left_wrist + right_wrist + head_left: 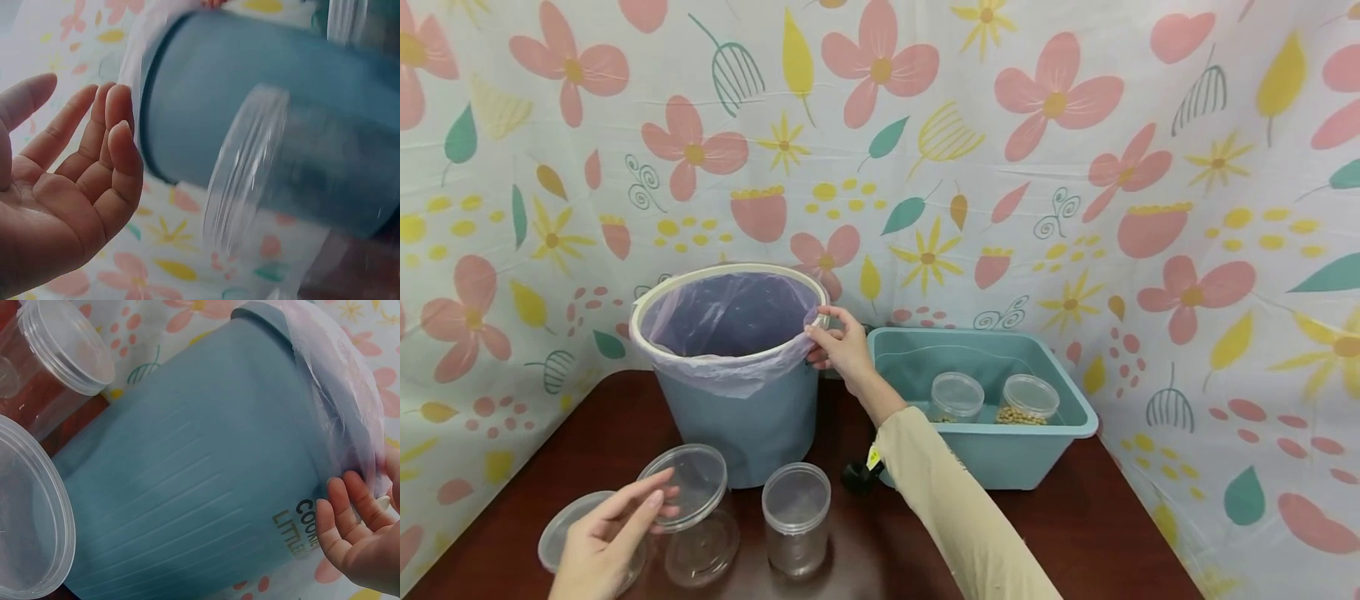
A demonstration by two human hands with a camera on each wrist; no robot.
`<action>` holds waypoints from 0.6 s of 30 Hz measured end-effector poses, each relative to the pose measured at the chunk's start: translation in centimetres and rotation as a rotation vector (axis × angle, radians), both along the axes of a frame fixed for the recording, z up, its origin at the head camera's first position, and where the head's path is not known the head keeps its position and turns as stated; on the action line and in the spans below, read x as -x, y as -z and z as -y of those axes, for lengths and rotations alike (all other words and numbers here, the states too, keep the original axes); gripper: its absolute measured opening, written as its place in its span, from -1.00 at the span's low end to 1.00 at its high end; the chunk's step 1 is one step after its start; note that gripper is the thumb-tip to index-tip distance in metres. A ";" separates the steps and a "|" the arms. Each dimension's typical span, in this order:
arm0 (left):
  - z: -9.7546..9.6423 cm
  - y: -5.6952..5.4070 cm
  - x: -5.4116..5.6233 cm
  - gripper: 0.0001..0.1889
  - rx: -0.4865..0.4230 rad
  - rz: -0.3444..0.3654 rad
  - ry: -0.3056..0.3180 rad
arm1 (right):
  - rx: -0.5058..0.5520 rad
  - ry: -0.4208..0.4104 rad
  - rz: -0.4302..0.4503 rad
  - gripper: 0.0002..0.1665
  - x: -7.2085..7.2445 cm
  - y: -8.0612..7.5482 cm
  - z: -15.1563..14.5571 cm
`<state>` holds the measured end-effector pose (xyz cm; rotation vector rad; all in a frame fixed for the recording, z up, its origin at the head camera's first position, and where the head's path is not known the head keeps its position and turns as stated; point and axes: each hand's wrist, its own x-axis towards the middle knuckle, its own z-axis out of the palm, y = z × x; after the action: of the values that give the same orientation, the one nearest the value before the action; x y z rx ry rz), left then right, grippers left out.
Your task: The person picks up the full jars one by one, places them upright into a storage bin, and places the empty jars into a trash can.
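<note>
Pinching the liner bag (737,379) at the right side of the rim of the grey-blue bin (741,429), upright at far left on the worktop (880,554), with the right hand (847,350). Probably gripping there, with thumb and fingers closed on the bunched plastic, to steady the bag's fold over the edge. Reaching far and leftward with the right arm, in a beige sleeve (955,508), across the near-left corner of the blue basin (992,458).

Holding nothing with the left hand (610,533): hovering at near left, with fingers loosely bent and apart from the thumb, seemingly idle. Facing a left jar (567,529), a middle jar (696,483) and a right jar (797,521) in front of the bin, perhaps grouped for easy reach. Seeing also two jars with tan pieces inside the basin (957,396) (1028,398), possibly sorted there by contents. Unable to identify the dark object (859,477) beside the sleeve.
</note>
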<state>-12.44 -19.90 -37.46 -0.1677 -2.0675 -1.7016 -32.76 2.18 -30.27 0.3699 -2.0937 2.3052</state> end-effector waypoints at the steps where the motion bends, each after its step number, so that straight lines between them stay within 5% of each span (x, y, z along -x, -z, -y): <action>1: 0.4 0.1 -0.1 -0.76 0.002 0.001 -0.021 | 0.002 0.001 -0.001 -0.51 0.0 0.1 0.1; 13: 3.9 1.9 -0.7 -0.71 -0.048 0.004 -0.202 | 0.012 -0.003 0.004 -0.50 0.2 0.1 0.2; 18: 4.8 2.7 -0.5 -0.73 0.011 0.029 -0.384 | 0.016 -0.001 0.005 -0.51 0.2 0.1 0.2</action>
<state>-11.94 -24.71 -40.17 0.2389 -1.9743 -1.4638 -32.93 1.96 -30.41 0.3654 -2.0769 2.3239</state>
